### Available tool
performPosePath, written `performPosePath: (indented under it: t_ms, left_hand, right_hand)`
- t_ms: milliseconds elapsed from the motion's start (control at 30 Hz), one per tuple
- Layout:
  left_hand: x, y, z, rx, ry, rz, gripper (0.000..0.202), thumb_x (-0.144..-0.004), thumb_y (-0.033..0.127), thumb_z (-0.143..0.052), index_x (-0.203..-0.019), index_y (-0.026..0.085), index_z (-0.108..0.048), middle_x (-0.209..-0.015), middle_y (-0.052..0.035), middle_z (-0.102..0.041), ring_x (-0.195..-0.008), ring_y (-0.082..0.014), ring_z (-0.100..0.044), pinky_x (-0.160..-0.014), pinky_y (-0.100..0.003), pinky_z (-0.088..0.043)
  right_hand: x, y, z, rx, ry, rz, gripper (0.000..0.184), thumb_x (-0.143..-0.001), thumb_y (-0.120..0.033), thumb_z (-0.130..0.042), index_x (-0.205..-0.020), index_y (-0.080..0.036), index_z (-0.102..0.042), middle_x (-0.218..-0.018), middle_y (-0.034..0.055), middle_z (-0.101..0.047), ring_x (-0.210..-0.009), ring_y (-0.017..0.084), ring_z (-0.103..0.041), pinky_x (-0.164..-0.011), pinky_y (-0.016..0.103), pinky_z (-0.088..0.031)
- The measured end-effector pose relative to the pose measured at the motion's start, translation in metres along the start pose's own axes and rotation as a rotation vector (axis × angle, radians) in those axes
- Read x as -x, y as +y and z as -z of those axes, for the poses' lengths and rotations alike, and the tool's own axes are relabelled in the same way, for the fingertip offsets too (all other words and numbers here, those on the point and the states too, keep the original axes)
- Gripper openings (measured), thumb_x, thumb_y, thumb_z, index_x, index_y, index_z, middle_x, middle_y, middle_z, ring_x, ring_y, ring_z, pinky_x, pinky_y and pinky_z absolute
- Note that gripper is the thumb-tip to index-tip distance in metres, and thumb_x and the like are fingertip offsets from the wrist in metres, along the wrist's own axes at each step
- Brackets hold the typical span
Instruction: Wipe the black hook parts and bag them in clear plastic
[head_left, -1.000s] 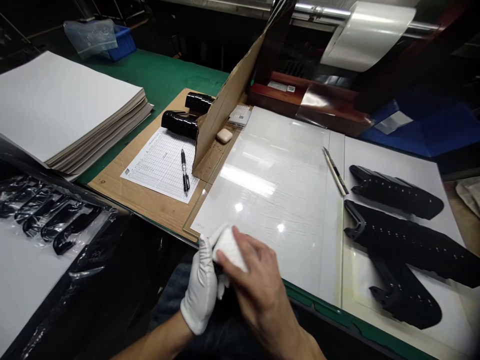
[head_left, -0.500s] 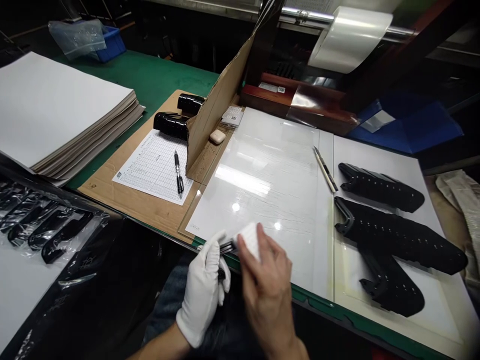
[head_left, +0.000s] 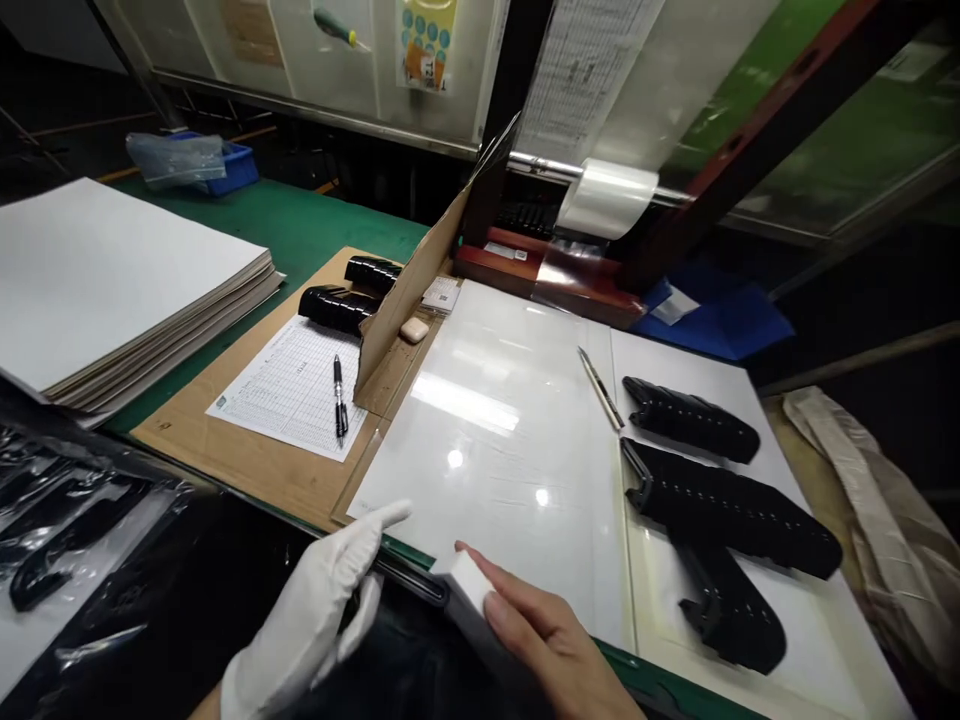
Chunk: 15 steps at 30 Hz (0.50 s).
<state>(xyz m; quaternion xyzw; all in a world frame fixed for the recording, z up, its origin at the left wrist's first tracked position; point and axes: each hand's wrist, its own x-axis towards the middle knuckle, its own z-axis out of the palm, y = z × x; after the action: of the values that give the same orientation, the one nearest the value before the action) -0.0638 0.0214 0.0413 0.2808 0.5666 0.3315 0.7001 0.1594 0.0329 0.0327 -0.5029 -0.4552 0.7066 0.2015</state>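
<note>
My left hand, in a white glove, is closed around one end of a glossy black plastic part at the table's front edge. Its thumb or a finger sticks out along the top, and the part's lower side is lost in shadow. Bare, my right hand pinches a white block, perhaps a sponge, against the part's right end. Several matching black parts lie on the white board to the right. A slim pen-like tool rests left of them.
A cardboard divider stands behind the glossy white sheet. Left of it are a form, a black pen and black ribbed pieces. Stacked white boards occupy the far left; a film roll hangs at the back.
Both hands have come lower and nearer to me, the left one also leftward. The black part shows more of its length, and the white block now rests at its right end. The view has tilted up.
</note>
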Motion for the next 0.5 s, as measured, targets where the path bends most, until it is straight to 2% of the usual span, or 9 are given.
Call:
performPosePath:
  t_ms: [133, 233, 300, 367, 433, 500]
  left_hand:
    - [-0.002, 0.001, -0.012, 0.029, 0.053, -0.025, 0.055, -0.079, 0.054, -0.072, -0.123, 0.022, -0.073, -0.034, 0.0063, -0.040, -0.031, -0.0128, -0.040, -0.031, -0.019, -0.028]
    - [-0.002, 0.004, -0.015, 0.061, 0.088, -0.026, 0.056, -0.082, 0.054, -0.068, -0.127, 0.020, -0.071, -0.035, 0.0069, -0.041, -0.029, -0.0111, -0.036, -0.030, -0.019, -0.025]
    - [-0.002, 0.006, -0.018, 0.065, 0.066, -0.022, 0.055, -0.081, 0.052, -0.070, -0.125, 0.018, -0.071, -0.035, 0.0074, -0.042, -0.028, -0.0095, -0.034, -0.030, -0.019, -0.025]
    - [-0.002, 0.006, -0.024, 0.077, 0.101, -0.021, 0.056, -0.080, 0.052, -0.072, -0.123, 0.016, -0.071, -0.038, 0.0073, -0.043, -0.030, -0.0076, -0.033, -0.032, -0.017, -0.026]
    - [-0.003, 0.004, -0.035, 0.154, 0.215, -0.032, 0.061, -0.084, 0.059, -0.065, -0.125, 0.014, -0.067, -0.041, 0.0085, -0.041, -0.030, -0.0060, -0.027, -0.031, -0.016, -0.021]
    - [-0.004, -0.002, -0.045, 0.290, 0.313, -0.030, 0.063, -0.090, 0.065, -0.053, -0.127, 0.014, -0.062, -0.041, 0.0106, -0.036, -0.030, -0.0057, -0.020, -0.029, -0.016, -0.017]
  right_hand:
    - [0.002, 0.000, 0.004, 0.004, 0.004, 0.058, 0.051, -0.091, -0.059, -0.063, -0.132, -0.029, -0.065, -0.140, 0.0076, -0.060, -0.134, 0.032, -0.053, -0.114, 0.054, -0.037]
    - [0.004, -0.005, 0.010, -0.050, -0.032, 0.046, 0.050, -0.094, -0.058, -0.060, -0.135, -0.031, -0.061, -0.145, 0.0050, -0.056, -0.139, 0.030, -0.047, -0.118, 0.054, -0.031]
    - [0.004, -0.010, 0.012, -0.091, -0.092, 0.021, 0.049, -0.094, -0.057, -0.060, -0.136, -0.031, -0.061, -0.145, 0.0042, -0.055, -0.139, 0.030, -0.048, -0.119, 0.053, -0.031]
    - [0.002, -0.010, 0.008, -0.083, -0.101, 0.037, 0.049, -0.094, -0.057, -0.060, -0.135, -0.030, -0.062, -0.145, 0.0040, -0.055, -0.138, 0.030, -0.048, -0.119, 0.053, -0.031]
    - [-0.003, -0.005, -0.003, -0.021, 0.055, 0.110, 0.051, -0.095, -0.058, -0.058, -0.138, -0.031, -0.059, -0.148, 0.0035, -0.051, -0.141, 0.031, -0.045, -0.118, 0.055, -0.032]
    - [-0.009, 0.006, -0.018, 0.064, 0.307, 0.215, 0.052, -0.097, -0.055, -0.055, -0.144, -0.032, -0.052, -0.154, 0.0034, -0.044, -0.145, 0.031, -0.038, -0.117, 0.058, -0.033]
